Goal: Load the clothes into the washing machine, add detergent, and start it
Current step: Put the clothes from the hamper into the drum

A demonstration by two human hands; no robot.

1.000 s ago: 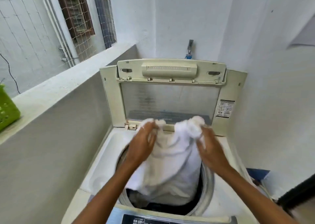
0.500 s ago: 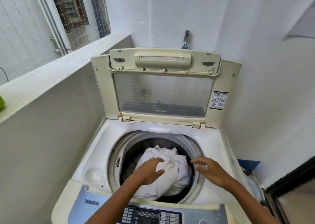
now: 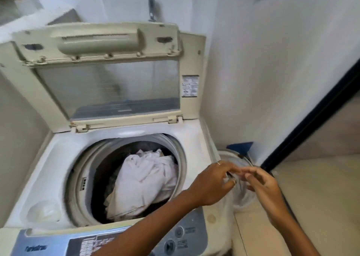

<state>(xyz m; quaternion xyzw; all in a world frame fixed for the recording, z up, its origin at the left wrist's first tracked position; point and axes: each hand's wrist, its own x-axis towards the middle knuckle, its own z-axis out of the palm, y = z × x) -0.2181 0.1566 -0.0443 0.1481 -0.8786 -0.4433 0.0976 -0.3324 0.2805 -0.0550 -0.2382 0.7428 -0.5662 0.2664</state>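
The washing machine stands open, and a white cloth lies in its drum, perhaps over darker clothes.

We see grey control panel lettering smeared, unreadable; bottom edge and left forearm cut it off. Pale round container beside machine half hidden behind both hands; we cannot tell whether fingers grip anything.

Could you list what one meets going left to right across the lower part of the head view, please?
Round recess → white cloth in the drum → left hand → right hand → floor.
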